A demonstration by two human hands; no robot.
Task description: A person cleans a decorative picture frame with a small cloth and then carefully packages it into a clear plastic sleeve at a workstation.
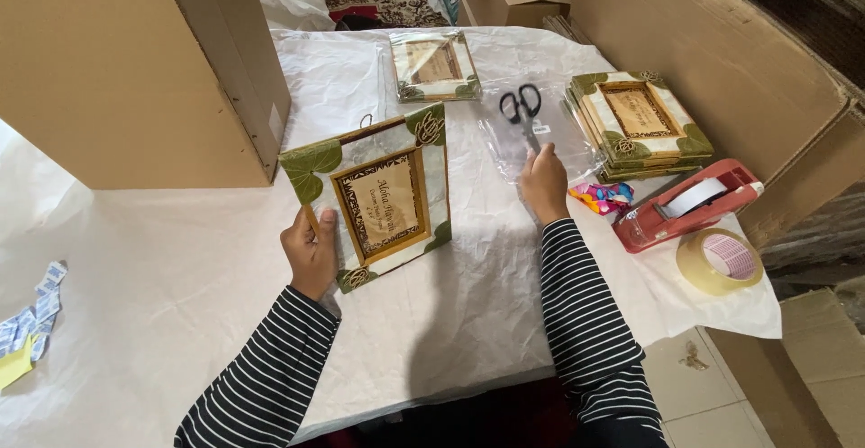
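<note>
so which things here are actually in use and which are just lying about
In use: left hand holding picture frame; right hand on scissors and clear bag.
Lying about: frame stack, tape dispenser, tape roll, cardboard box.

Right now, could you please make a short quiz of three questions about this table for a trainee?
1. True or false: the left hand holds a decorated picture frame tilted up off the table.
2. What does the right hand touch? A) black-handled scissors B) the roll of clear tape C) the red tape dispenser
3. Where is the stack of frames: left or right of the scissors?

Key: 1 true; 2 A; 3 right.
</note>
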